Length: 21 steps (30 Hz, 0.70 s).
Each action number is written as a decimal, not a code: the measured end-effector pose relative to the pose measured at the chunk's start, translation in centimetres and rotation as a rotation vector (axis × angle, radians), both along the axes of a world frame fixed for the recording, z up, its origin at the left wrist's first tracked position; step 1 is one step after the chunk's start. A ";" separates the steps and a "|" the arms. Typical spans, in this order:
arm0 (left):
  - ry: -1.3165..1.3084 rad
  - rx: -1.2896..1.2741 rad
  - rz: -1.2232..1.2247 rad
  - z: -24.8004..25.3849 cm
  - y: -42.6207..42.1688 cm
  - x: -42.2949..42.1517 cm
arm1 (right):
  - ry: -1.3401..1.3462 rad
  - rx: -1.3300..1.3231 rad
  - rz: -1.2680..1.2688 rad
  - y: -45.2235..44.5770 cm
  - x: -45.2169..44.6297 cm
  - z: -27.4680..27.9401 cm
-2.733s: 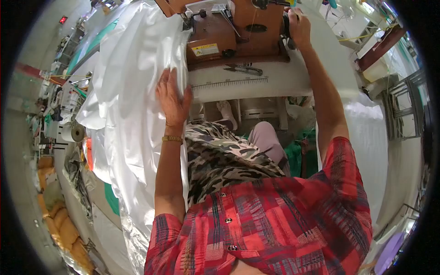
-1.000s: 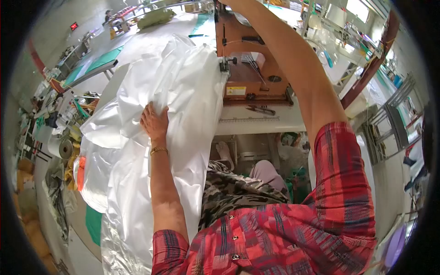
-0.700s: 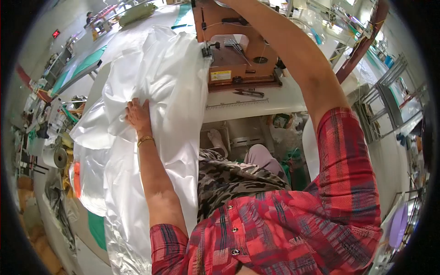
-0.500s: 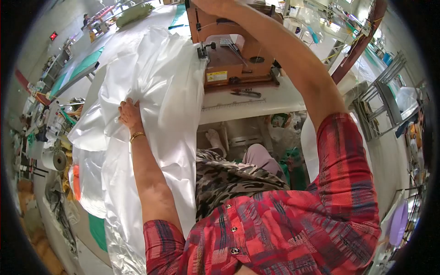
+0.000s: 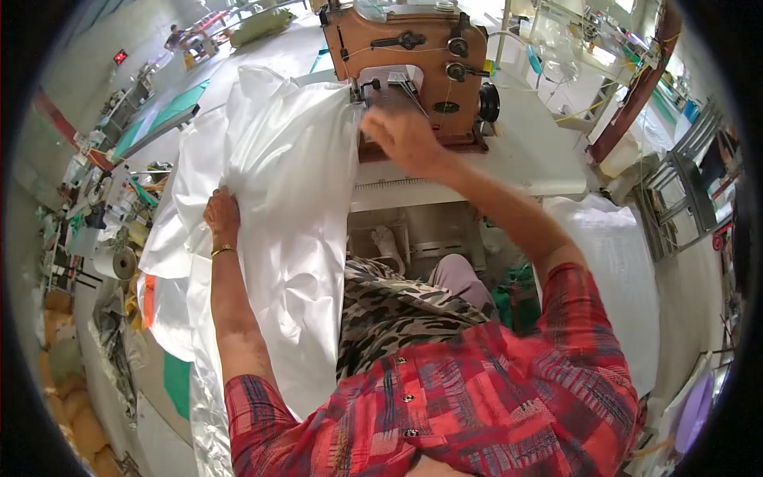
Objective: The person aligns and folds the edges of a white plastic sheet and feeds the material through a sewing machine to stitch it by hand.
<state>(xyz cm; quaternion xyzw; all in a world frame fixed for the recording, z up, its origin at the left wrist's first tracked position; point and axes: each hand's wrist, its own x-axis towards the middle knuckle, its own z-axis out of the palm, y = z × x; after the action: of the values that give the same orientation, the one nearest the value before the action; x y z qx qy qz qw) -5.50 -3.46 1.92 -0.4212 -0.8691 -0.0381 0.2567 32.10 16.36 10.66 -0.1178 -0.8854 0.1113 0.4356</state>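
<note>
A large white, shiny sheet of fabric drapes over the left side of the table, with its right edge at the needle area of a brown sewing machine. My left hand grips a gathered fold of it, fingers curled into the cloth. Just in front of the machine's needle area, beside the sheet's edge, is my right hand. Its fingers are bent but smeared by motion, and whether they hold anything is unclear. That hand and forearm cover part of the machine bed.
A ruler strip runs along the front of the sewing table. The machine's black handwheel is on its right side. A cone of thread stands at far left, and a dark metal rack at right.
My right hand has come down from above the machine to its needle area. My left hand has shifted slightly down and left on the fabric. The snips on the table are now hidden.
</note>
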 end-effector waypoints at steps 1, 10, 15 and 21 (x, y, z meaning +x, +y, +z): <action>-0.122 -0.035 0.092 0.6 0.4 1.0 | -0.011 -0.088 0.021 -0.2 -0.1 -2.2; 0.165 0.486 -0.436 9.7 8.1 10.9 | -0.025 -0.079 0.062 -0.8 -0.5 -11.5; -0.406 0.440 -0.835 9.6 18.1 14.0 | 0.005 -0.139 0.106 -1.4 0.5 -10.1; -0.376 0.149 -0.480 8.7 24.0 14.0 | 0.016 -0.118 0.071 -1.2 0.1 -10.8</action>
<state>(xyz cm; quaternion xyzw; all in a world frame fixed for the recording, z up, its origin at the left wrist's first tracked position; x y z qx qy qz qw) 8.46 20.58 10.61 -0.5797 -0.7720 -0.2384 0.1054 32.15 15.20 -0.10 -0.1110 -0.8776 0.1793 0.4306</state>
